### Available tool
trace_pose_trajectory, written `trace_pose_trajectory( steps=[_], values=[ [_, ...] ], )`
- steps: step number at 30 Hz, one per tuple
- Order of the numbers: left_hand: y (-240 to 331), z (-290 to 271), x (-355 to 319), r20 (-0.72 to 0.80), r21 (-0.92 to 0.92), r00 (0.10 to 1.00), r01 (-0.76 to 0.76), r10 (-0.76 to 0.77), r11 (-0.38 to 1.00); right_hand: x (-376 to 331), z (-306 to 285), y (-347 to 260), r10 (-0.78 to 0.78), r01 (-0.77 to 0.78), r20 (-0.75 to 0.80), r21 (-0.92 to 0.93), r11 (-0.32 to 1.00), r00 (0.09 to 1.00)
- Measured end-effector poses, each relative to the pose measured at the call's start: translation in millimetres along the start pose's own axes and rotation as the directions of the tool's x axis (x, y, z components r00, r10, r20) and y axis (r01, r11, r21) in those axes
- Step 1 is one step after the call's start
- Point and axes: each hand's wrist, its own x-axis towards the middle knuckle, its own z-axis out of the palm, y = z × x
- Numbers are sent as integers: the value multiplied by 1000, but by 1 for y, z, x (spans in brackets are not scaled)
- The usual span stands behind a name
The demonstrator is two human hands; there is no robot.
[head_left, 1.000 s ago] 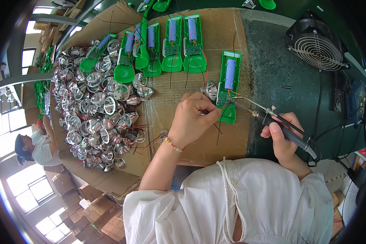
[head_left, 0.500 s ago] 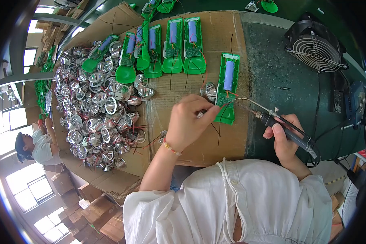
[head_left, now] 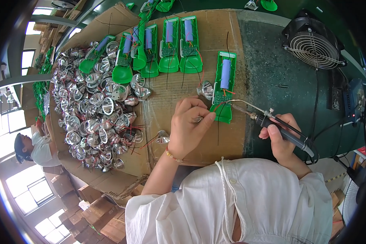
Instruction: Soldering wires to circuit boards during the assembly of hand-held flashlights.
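My right hand [head_left: 279,136] grips a soldering iron [head_left: 293,139] with a thin curved metal tube fixed along it. The iron's tip and the tube's end are at the circuit board [head_left: 221,99] in a green lamp housing [head_left: 228,55]. A blue cylindrical battery [head_left: 225,74] lies in the housing above the board. My left hand [head_left: 188,126] is closed just left of the housing's lower end. A silvery reflector cup [head_left: 198,119] partly shows among its fingers. A red wire [head_left: 217,106] runs near the board. Another reflector cup [head_left: 206,90] lies left of the housing.
A cardboard box [head_left: 110,185] at left holds a heap of reflector cups [head_left: 95,99]. Several green housings with batteries [head_left: 169,31] lie along the cardboard's far side. A black fan [head_left: 313,49] stands far right. One loose reflector [head_left: 162,137] lies near my left wrist.
My left hand has drawn back slightly toward me, its fingertips now farther from the board. The soldering iron stays at the board. The whole view has shifted slightly.
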Motion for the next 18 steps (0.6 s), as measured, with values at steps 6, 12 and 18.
trace_pose_trajectory(
  steps=[6,12,18],
  values=[
    [5,9,6,-33,29,997,69,-68,997,8,13,7,9,-9,-27,2,1000,1000],
    [3,10,7,-34,50,998,47,-46,998,10,15,9,45,-45,-22,-30,999,999],
    [3,10,5,-36,16,996,85,-85,996,6,15,11,106,-104,-51,27,994,993]
  ],
)
